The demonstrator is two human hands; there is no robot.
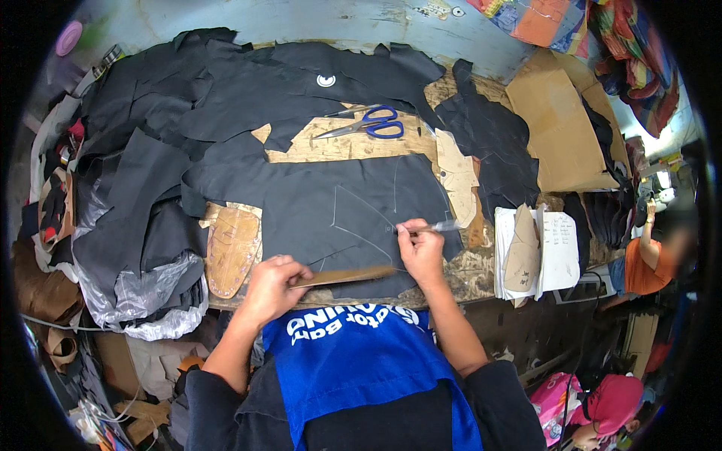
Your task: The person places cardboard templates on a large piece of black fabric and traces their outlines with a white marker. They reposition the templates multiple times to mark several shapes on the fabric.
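Observation:
A flat piece of black leather (297, 199) lies in front of me on the wooden table, with thin pale lines drawn on it. My left hand (277, 284) is closed on one end of a brown pattern piece (350, 276), which is tilted almost edge-on over the leather's near edge. In my right hand (420, 249) a slim pen (444, 226) is pinched, pointing left over the drawn lines; I cannot tell whether its tip touches the leather. Beyond the leather lie scissors (383, 124) with blue handles, their blades pointing left.
More black leather (248, 90) covers the table's far and left sides. An oval brown pattern (233, 252) lies left, a pale pattern (456, 177) right. Papers (560, 248) and a cardboard box (560, 124) stand at the right. Two other people (650, 255) are farther right.

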